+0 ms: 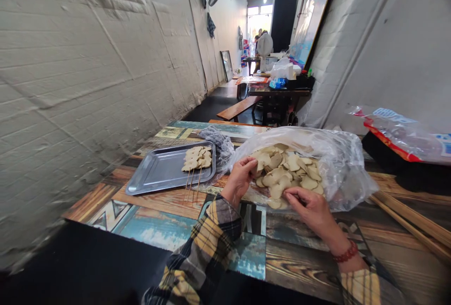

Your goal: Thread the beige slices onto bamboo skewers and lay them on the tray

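A clear plastic bag lies with its mouth toward me, full of thin, pale beige, rounded food slices. At the left side of this pile, my left hand is closed in a pinch at the edge of a slice. My right hand, a red beaded bracelet at its wrist, pinches a slice at the front of the pile between thumb and finger. Left of the bag, a grey metal tray bears several skewers of the same slices, their bare sticks poking out over its near edge.
Behind the tray is a crumpled grey cloth or bag. Long wooden sticks lie at the right, near a red-edged plastic package on something black. A wooden bench and a cluttered table stand farther back. People are in the distance.
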`<state>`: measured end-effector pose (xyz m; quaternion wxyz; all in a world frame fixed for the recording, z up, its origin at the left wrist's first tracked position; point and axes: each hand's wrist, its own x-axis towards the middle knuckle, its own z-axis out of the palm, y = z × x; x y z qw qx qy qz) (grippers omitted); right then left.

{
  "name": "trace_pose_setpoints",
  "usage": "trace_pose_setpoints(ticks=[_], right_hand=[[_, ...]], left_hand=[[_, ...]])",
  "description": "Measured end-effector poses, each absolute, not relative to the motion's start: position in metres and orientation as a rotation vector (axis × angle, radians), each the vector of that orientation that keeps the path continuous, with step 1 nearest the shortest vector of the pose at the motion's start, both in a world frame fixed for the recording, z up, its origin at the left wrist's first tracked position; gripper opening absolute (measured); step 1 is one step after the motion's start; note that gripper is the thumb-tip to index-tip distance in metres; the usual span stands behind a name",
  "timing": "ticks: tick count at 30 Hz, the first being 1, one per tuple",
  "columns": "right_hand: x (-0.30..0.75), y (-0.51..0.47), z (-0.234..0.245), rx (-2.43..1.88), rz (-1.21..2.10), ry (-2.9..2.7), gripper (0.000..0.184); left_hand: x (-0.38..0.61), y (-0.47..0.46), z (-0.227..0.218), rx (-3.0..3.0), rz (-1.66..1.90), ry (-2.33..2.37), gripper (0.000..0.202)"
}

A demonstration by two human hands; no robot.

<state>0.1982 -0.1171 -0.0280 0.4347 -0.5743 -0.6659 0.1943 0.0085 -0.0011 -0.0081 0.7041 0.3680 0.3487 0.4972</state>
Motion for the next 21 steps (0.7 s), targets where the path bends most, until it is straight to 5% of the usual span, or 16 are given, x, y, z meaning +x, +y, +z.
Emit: trace_pose_setpoints(ticks=[21], right_hand=[[0.2025, -0.1160, -0.0360, -1.416, 0.421, -1.690, 0.032]], left_hand=[[0.0045, -0.0039, -0.0078, 0.906, 1.006, 0.826, 0.031]])
